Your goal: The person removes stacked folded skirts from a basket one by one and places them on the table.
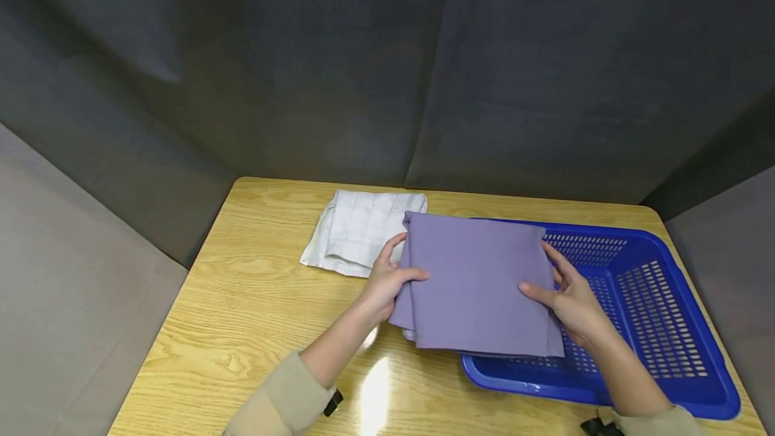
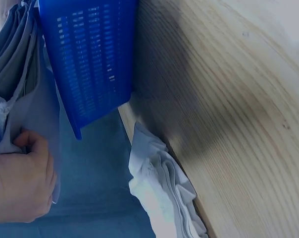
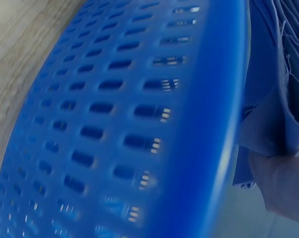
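Between both hands a folded purple cloth (image 1: 475, 281) is held up, its front face flat and its layers stacked behind. My left hand (image 1: 385, 284) grips the left edge, thumb on the front and fingers behind. On the opposite edge my right hand (image 1: 569, 298) pinches the cloth the same way. The cloth covers the left part of a blue plastic basket (image 1: 666, 315). In the left wrist view, several fabric layers of the purple cloth (image 2: 21, 74) show above the hand. Behind the left hand, a folded white cloth (image 1: 369, 227) lies on the table.
The wooden table (image 1: 242, 301) carries the basket at its right side, near the right edge. The basket's slotted wall (image 3: 105, 109) fills much of the right wrist view. Dark grey curtains (image 1: 333, 73) stand behind the table, with lighter panels at both sides.
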### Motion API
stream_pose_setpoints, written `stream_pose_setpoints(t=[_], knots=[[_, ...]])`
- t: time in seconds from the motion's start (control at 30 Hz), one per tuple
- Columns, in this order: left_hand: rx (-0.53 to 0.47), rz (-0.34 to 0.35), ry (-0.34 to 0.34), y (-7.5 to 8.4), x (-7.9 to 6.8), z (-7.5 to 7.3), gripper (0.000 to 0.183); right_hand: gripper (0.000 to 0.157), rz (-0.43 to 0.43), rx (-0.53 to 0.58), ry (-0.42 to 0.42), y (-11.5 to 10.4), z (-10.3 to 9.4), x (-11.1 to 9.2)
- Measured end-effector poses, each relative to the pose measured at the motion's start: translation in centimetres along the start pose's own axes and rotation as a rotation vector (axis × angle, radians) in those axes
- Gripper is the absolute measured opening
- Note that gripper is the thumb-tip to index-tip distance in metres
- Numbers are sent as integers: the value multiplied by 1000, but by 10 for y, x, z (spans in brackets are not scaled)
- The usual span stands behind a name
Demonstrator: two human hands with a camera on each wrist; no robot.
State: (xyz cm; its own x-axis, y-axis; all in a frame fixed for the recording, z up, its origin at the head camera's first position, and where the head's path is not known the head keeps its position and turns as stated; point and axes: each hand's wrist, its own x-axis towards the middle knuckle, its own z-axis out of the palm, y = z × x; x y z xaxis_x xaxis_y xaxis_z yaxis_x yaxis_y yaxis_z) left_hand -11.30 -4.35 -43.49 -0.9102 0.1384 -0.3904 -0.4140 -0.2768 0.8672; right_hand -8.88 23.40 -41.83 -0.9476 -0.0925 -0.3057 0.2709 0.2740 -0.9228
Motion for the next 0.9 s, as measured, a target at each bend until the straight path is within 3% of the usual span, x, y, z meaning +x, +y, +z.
stream_pose_setpoints(t=[0.23, 0.9], knots=[[8, -13, -1, 4, -2, -12, 81, 92, -13, 74, -3, -3, 12, -1], [49, 10, -6, 18, -9, -50, 80, 91, 12, 141, -3, -15, 51, 1]])
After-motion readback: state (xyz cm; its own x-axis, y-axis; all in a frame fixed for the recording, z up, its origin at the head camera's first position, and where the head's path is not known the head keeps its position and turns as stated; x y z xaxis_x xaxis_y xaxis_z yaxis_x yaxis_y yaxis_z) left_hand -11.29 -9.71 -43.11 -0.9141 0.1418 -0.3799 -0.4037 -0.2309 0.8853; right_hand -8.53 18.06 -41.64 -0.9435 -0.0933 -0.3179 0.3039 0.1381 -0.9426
